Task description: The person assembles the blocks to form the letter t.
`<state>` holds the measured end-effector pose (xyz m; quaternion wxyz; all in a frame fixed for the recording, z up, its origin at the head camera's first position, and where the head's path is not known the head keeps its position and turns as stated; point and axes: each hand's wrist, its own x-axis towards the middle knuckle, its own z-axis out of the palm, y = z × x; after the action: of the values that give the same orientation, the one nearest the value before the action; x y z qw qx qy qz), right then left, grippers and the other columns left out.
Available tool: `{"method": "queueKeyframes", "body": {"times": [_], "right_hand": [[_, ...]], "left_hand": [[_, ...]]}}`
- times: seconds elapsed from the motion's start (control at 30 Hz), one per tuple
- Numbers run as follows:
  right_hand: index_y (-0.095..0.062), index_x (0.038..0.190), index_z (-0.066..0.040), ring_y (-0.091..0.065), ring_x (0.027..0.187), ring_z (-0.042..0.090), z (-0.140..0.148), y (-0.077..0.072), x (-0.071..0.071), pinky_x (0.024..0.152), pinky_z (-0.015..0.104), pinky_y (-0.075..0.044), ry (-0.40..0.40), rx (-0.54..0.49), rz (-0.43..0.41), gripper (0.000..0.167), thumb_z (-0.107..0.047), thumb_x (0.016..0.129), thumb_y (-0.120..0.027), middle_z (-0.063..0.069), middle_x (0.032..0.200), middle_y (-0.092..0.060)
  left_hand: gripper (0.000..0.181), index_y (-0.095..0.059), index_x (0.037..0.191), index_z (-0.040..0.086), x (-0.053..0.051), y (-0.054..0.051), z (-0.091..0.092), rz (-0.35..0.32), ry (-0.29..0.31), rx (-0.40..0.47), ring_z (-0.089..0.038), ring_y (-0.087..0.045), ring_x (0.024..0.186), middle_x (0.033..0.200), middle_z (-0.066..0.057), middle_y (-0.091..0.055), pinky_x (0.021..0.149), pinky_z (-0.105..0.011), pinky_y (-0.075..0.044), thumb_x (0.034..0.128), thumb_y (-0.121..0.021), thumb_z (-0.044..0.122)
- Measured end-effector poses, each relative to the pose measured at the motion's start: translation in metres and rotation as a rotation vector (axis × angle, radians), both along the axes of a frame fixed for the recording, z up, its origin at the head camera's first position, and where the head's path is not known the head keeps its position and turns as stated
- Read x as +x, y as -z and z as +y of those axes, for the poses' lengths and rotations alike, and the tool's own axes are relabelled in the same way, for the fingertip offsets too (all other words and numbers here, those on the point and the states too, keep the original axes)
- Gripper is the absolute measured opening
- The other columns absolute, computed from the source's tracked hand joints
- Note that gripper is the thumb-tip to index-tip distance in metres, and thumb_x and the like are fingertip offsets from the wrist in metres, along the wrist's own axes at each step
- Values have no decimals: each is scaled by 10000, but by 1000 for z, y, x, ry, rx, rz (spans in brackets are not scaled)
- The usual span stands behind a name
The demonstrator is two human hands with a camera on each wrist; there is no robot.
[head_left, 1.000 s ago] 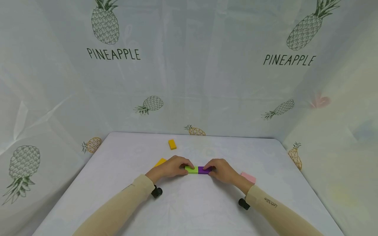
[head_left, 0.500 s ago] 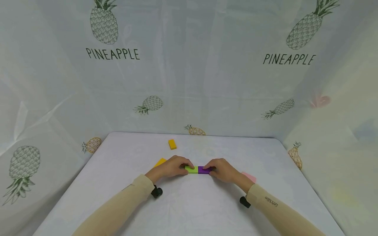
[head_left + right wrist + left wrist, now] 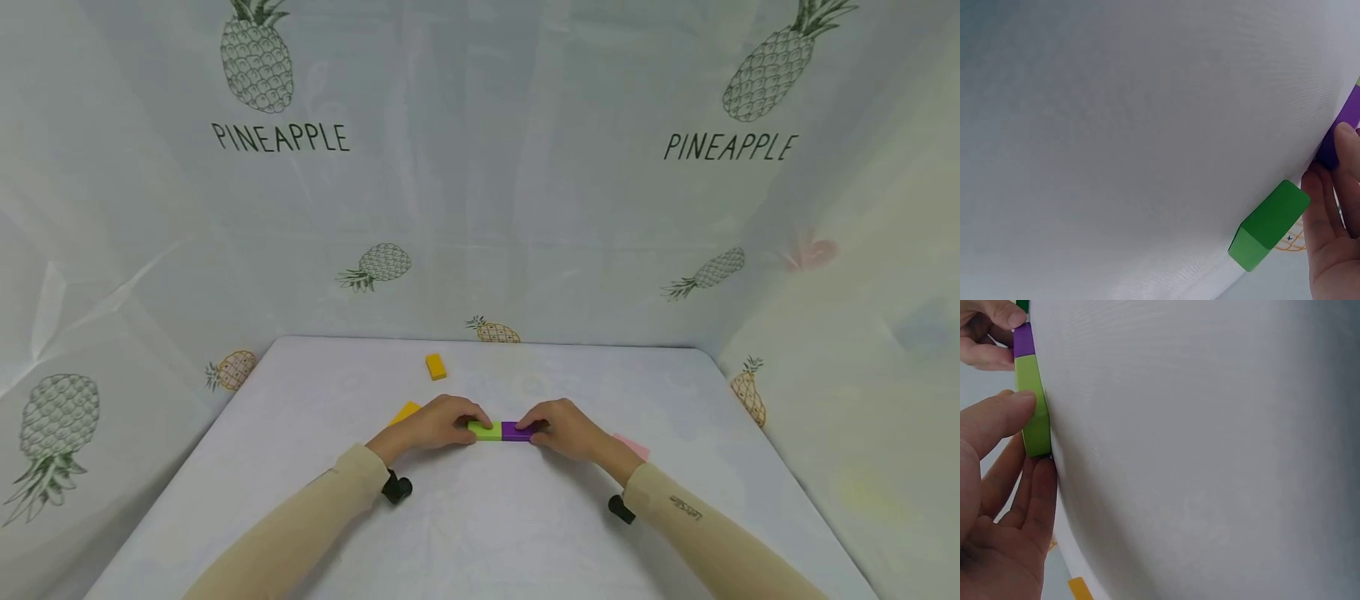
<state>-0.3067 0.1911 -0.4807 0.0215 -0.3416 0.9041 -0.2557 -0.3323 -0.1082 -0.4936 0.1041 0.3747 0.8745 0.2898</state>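
A light green block (image 3: 483, 432) and a purple block (image 3: 512, 433) lie end to end on the white table. My left hand (image 3: 435, 422) holds the light green block at its left end, the thumb (image 3: 1013, 412) against its side in the left wrist view. My right hand (image 3: 567, 430) grips the purple block's right end. In the right wrist view, thumb and fingers meet at that end of the purple block (image 3: 1346, 112). The blocks' inner ends touch, and they form one straight row. Parts of both blocks are covered by fingers.
One yellow block (image 3: 436, 367) lies towards the back of the table (image 3: 480, 533). Another yellow block (image 3: 405, 412) is partly behind my left hand. A pink block (image 3: 632, 447) shows beyond my right wrist. A dark green block (image 3: 1272, 215) appears in the right wrist view.
Both hands stay on their blocks, which keep their places. Only the head view has shifted very slightly.
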Motion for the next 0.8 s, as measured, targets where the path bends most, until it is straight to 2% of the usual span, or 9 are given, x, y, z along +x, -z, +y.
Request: {"method": "queueKeyframes", "body": {"times": [0.17,0.47,0.63,0.8], "right_hand": [[-812,1156,-82,-730,1131,275,0,1,-2,981,459,-597,1,7,-8,244,-1,927,-798,51,1163,-791],[-805,1170,-93,-726,1143,273,0,2,-2,995,463,-591,-1,12,-17,252,-6,933,-793,47,1178,-787],[-799,1175,-82,-726,1143,279,-1,0,-1,998,467,-589,-1,7,-23,253,2,937,-785,58,1181,-785],[-798,1178,-87,-722,1145,271,-1,0,-1,1001,468,-586,-3,18,-16,255,-1,939,-785,45,1182,-785]], "left_hand": [[258,-770,1216,245,1,-1,0,-4,4,13,-118,-628,1071,1224,118,-725,1018,-327,-519,986,-768,126],[261,-766,1220,255,-2,3,-1,-11,12,30,-119,-627,1065,1217,121,-722,1007,-324,-526,983,-777,145],[278,-765,1243,217,-3,1,-2,-31,13,64,-143,-649,1095,1245,80,-731,1013,-334,-550,976,-783,138],[324,-753,1283,237,-8,-3,-6,-33,-33,73,-133,-652,1164,1262,102,-726,1035,-332,-557,975,-771,139]]}}
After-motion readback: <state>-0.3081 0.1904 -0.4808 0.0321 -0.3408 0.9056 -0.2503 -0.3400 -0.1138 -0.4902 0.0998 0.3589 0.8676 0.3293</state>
